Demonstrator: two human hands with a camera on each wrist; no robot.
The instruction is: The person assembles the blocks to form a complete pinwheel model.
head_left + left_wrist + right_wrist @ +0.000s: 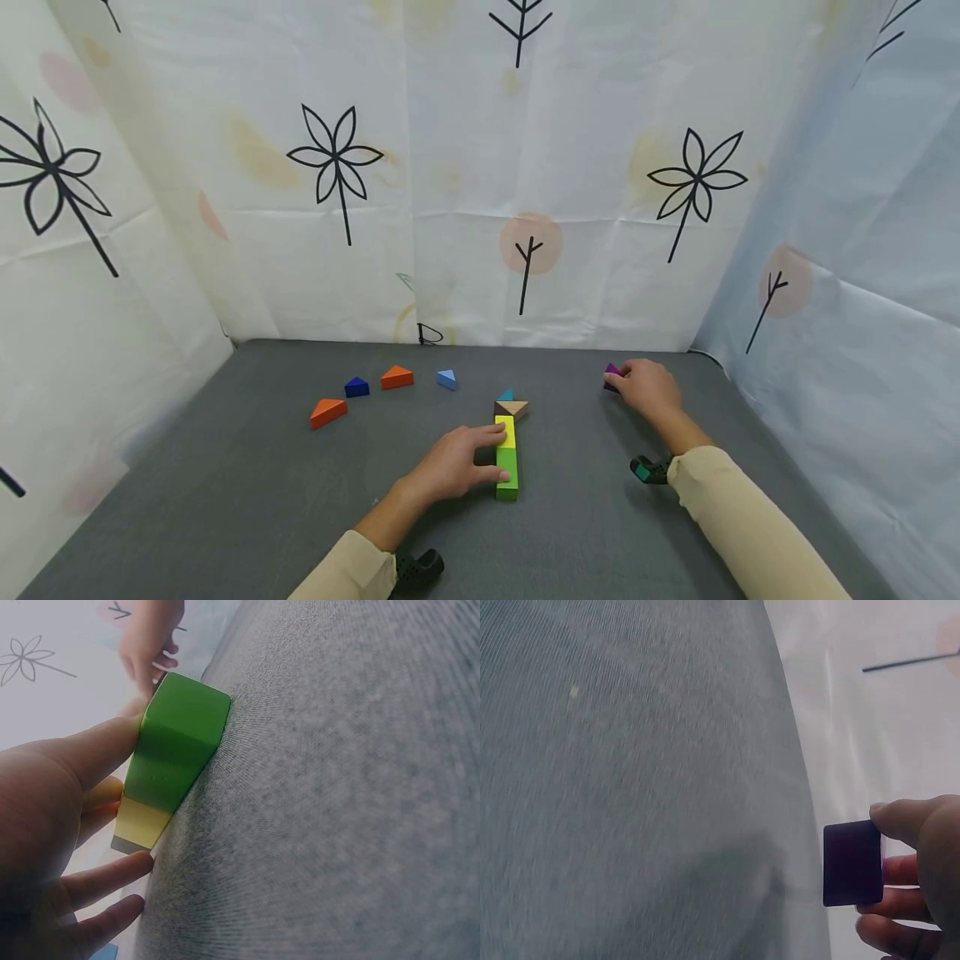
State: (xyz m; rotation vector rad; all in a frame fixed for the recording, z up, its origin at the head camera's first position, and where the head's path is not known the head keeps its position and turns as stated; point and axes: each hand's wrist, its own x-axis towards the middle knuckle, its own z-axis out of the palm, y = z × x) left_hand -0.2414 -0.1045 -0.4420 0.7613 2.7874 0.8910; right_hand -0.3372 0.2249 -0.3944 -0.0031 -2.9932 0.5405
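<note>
A green block (507,461) and a yellow block (506,423) lie end to end in a row on the grey table. My left hand (453,462) rests at their left side, thumb touching the green block and a fingertip on the yellow one, other fingers extended. Touching the row's far end is a wood-coloured triangle block (513,408), with a teal triangle (506,395) behind it. Toward the table's far right, my right hand (649,388) pinches a purple triangle block (612,372) between thumb and fingers. In the right wrist view, the flat rectangular side of this purple block (853,864) shows.
Left of the row lie two orange triangles (328,412), a dark blue triangle (357,387) and a light blue triangle (447,379). Patterned white cloth (450,250) hangs around the table's back and sides. Each wrist wears a dark strap (649,470).
</note>
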